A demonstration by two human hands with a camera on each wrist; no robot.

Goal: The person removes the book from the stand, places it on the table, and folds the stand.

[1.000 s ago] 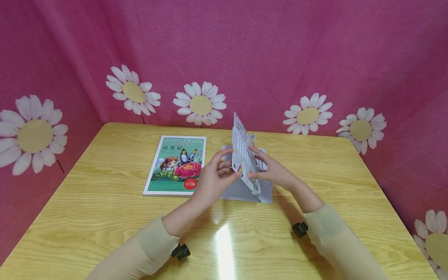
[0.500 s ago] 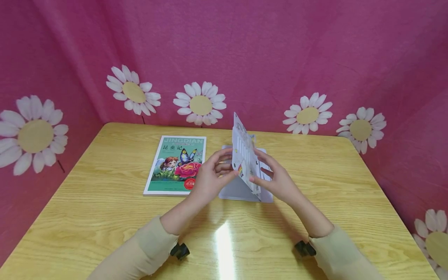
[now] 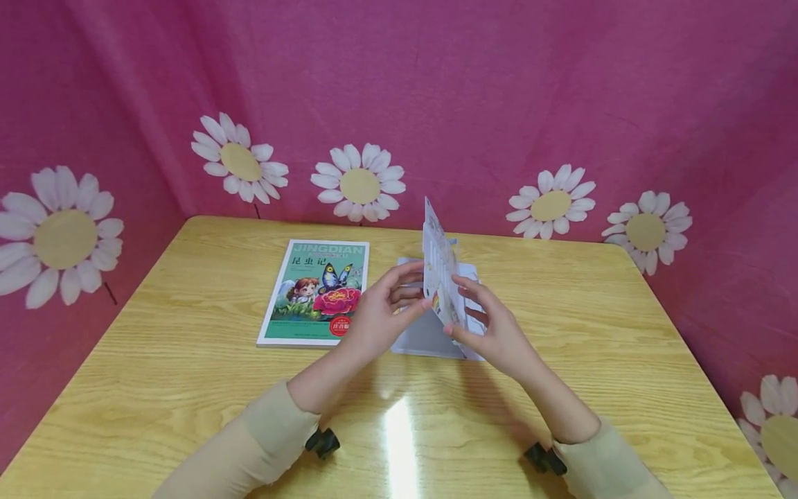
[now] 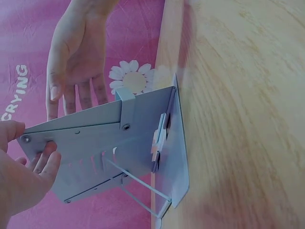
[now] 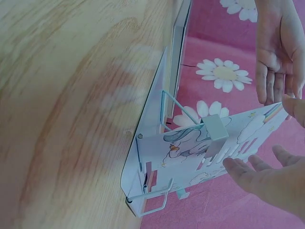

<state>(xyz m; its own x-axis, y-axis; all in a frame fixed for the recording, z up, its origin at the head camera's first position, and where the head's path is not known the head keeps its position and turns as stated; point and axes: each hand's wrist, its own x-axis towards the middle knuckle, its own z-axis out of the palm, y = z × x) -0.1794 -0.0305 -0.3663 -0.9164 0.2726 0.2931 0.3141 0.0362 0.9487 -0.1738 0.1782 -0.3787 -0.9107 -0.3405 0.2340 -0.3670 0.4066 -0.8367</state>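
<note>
A white metal book stand (image 3: pixel 441 270) with cartoon prints is unfolded on the table, its slotted back panel raised steeply above a flat grey base plate (image 3: pixel 424 336). At the panel's edge my left hand (image 3: pixel 380 312) pinches a corner, thumb on the printed face and fingers behind. Across from it, my right hand (image 3: pixel 505 339) has its fingers spread beside the printed face; whether the fingertips touch is unclear. A wire support (image 4: pixel 138 181) runs from the panel's back to the base. In the right wrist view, a page clip (image 5: pixel 215 133) sits on the panel's lower part.
To the left of the stand lies a green-covered children's book (image 3: pixel 314 294), face up on the wooden table (image 3: pixel 206 388). Behind the table hangs a pink cloth (image 3: pixel 436 104) with daisies. Black wrist mounts (image 3: pixel 322 443) show by both sleeves.
The raised panel has swung slightly to the right and stands steeper, with my left hand moving along on it. My right hand has shifted a little toward me and its fingers have spread.
</note>
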